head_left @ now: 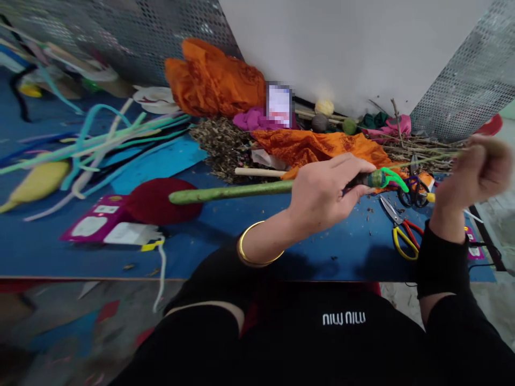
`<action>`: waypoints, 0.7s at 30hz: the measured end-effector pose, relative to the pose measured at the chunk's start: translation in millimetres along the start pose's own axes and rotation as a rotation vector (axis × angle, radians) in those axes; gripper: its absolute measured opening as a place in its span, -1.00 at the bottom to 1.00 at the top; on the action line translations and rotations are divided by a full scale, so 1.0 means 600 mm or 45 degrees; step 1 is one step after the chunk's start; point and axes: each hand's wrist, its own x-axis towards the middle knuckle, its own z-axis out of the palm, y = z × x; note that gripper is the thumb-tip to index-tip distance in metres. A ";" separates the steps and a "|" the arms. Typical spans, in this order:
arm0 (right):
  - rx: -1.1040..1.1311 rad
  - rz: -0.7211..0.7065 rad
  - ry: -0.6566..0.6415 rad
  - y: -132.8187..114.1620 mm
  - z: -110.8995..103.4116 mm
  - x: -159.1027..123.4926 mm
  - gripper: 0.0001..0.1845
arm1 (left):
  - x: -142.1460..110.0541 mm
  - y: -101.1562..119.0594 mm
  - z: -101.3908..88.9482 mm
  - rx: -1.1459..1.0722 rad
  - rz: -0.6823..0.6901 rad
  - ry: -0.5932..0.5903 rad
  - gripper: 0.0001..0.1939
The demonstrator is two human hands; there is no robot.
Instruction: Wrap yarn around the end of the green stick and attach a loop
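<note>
My left hand [328, 190] is wrapped round a long green-covered stick [229, 192] that lies level over the blue table [281, 252], its free end pointing left. The stick's right end carries a wound green and yellow band [376, 178] and a bright green pipe cleaner [396, 178]. My right hand [477, 169] is raised at the right, blurred, its fingers closed on a thin pale green strand [426, 159] that runs from the stick's end. A gold bangle [257, 246] sits on my left wrist.
Yellow-and-red scissors [404, 230] and black scissors [412, 190] lie right of the stick. Orange cloth [314, 145], dried twigs [225, 145], felt balls [324, 107] and a wooden dowel [257, 172] are behind. Pipe cleaners [104, 139], a red felt piece [161, 201] and pink packets [96, 222] lie left.
</note>
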 end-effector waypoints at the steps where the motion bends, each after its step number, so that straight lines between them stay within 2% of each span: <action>1: 0.041 -0.058 0.176 -0.011 -0.008 0.003 -0.66 | -0.001 0.001 0.003 0.004 0.005 -0.015 -0.82; 2: 0.072 -0.083 0.259 -0.019 -0.016 0.005 -0.68 | -0.001 0.002 0.006 0.009 0.009 -0.024 -0.82; 3: 0.080 -0.057 0.206 -0.023 -0.022 0.005 -0.68 | -0.001 0.003 0.008 0.012 0.010 -0.030 -0.81; 4: 0.057 0.024 -0.046 -0.024 -0.027 0.006 -0.68 | -0.001 0.005 0.010 0.011 0.009 -0.035 -0.81; 6: -0.048 0.209 -0.757 -0.015 -0.031 0.008 -0.70 | -0.001 0.011 0.011 0.011 -0.002 -0.048 -0.80; 7: -0.125 0.244 -1.046 -0.008 -0.029 0.011 -0.72 | 0.000 0.014 0.010 0.013 -0.006 -0.053 -0.80; 8: -0.215 0.229 -1.214 0.001 -0.023 0.016 -0.73 | 0.000 0.017 0.008 0.018 -0.008 -0.059 -0.80; 9: -0.315 0.180 -1.240 0.009 -0.013 0.023 -0.74 | 0.000 0.021 0.005 0.022 -0.006 -0.064 -0.80; 12: -0.597 0.045 -0.937 0.027 0.042 0.049 -0.71 | 0.001 0.028 -0.001 0.009 0.010 -0.061 -0.80; 13: -0.668 0.040 -0.908 0.031 0.068 0.057 -0.70 | 0.001 0.029 -0.002 -0.001 0.011 -0.062 -0.80; 15: -0.815 0.062 -1.027 0.035 0.127 0.067 -0.68 | 0.000 0.031 -0.003 -0.018 0.010 -0.069 -0.80; 18: -1.113 0.114 -1.323 0.044 0.219 0.059 -0.58 | 0.000 0.032 -0.002 -0.026 0.010 -0.085 -0.79; 21: -1.302 0.132 -1.441 0.059 0.292 0.037 -0.38 | 0.002 0.033 -0.003 -0.025 -0.008 -0.119 -0.78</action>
